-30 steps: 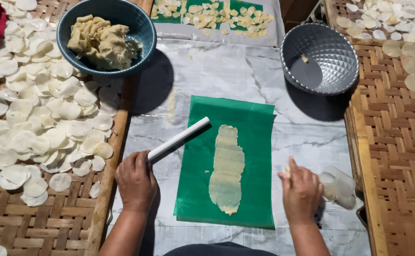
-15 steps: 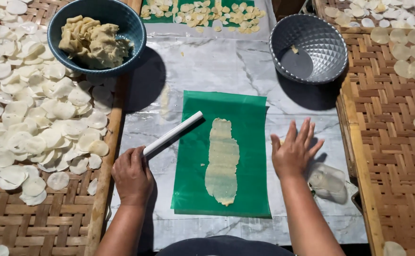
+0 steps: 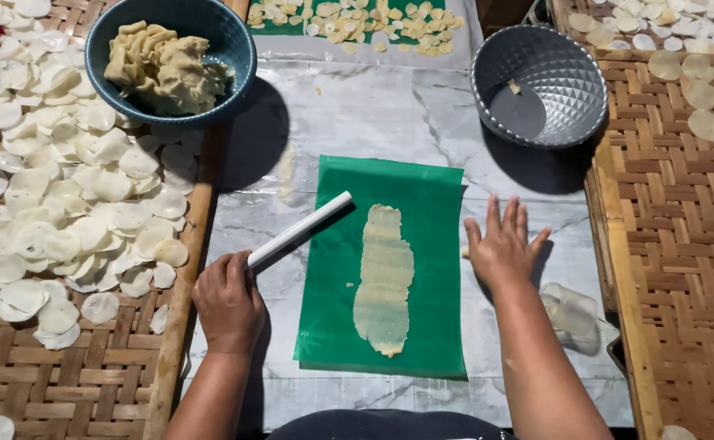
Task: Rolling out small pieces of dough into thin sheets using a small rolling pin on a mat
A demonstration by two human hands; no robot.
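Observation:
A green plastic sheet (image 3: 422, 204) lies on the marble-patterned table, with a long flattened strip of pale dough (image 3: 384, 281) on it. My left hand (image 3: 228, 301) grips the near end of a white rolling pin (image 3: 300, 230), whose far end rests over the sheet's left edge. My right hand (image 3: 502, 244) lies flat with fingers spread at the sheet's right edge, holding nothing. A small clear plastic cup (image 3: 573, 310) lies on its side just right of my right forearm.
A blue bowl (image 3: 235, 45) of dough lumps stands at the back left. An empty grey faceted bowl (image 3: 569, 73) stands at the back right. Woven bamboo trays (image 3: 88, 383) (image 3: 683, 244) with several thin dough discs flank the table. More cut pieces lie at the far edge.
My right hand has moved up and left from the clear cup, opened, and settled flat at the sheet's right edge. My left hand and the rolling pin have stayed put.

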